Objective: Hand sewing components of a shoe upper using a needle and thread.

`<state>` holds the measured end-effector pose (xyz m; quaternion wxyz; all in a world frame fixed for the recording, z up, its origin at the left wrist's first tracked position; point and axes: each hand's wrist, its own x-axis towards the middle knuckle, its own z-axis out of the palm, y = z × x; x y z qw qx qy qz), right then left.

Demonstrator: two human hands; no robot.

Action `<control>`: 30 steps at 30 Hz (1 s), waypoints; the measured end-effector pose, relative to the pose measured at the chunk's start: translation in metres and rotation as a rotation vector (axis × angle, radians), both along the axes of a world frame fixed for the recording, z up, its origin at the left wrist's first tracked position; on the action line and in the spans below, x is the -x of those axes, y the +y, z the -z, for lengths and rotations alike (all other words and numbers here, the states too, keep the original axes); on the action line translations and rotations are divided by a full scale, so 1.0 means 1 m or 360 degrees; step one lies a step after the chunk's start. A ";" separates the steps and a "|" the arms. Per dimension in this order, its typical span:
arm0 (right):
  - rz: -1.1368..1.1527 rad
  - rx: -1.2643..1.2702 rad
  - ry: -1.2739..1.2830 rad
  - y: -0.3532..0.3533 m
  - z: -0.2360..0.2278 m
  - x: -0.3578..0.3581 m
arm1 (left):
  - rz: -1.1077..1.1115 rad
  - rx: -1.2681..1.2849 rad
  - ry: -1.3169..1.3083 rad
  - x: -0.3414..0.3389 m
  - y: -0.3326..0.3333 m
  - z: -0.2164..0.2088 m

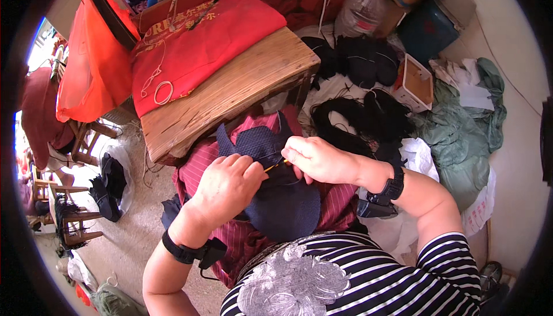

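A dark navy piece of knitwork (286,208) lies across my lap over a maroon striped cloth (193,166). My left hand (229,185) grips the upper left part of the knitwork with curled fingers. From the other side my right hand (322,159) is closed in a pinch on a thin yellow crochet hook (272,168), whose tip reaches toward my left fingers at the fabric. A strand of dark yarn seems to run near the hook, too fine to follow. Fingertips of both hands are partly hidden in the folds.
Ahead stands a wooden bench (230,94) under a red cloth (201,40), with a loop of pale cord (163,92) on it. To the right lie black yarn bundles (368,114), a white box (416,83), a plastic jug (360,14) and green sheeting (461,137). Small stools (78,215) stand left.
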<state>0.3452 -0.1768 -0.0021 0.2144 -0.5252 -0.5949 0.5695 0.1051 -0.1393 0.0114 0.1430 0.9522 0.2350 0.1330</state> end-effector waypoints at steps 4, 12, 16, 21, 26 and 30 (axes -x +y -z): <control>0.0006 -0.0097 -0.0069 -0.001 -0.003 0.004 | 0.0179 0.0130 -0.0095 0.013 0.007 -0.005; -0.0090 -0.0226 -0.0072 -0.004 -0.010 0.008 | 0.0194 0.0270 -0.0215 0.027 0.004 0.001; -0.0072 -0.0461 -0.0059 -0.006 0.002 0.007 | 0.0145 0.0328 -0.0223 0.026 0.004 -0.002; -0.0088 -0.0596 -0.0186 -0.002 0.011 0.005 | 0.0008 0.0293 -0.0071 0.010 0.007 -0.011; -0.0069 -0.0778 -0.0111 -0.005 0.014 0.005 | 0.0226 0.0498 -0.0253 0.015 0.010 0.005; -0.0073 -0.0687 -0.0091 -0.004 0.016 0.003 | 0.0223 0.0545 -0.0312 0.022 0.002 0.005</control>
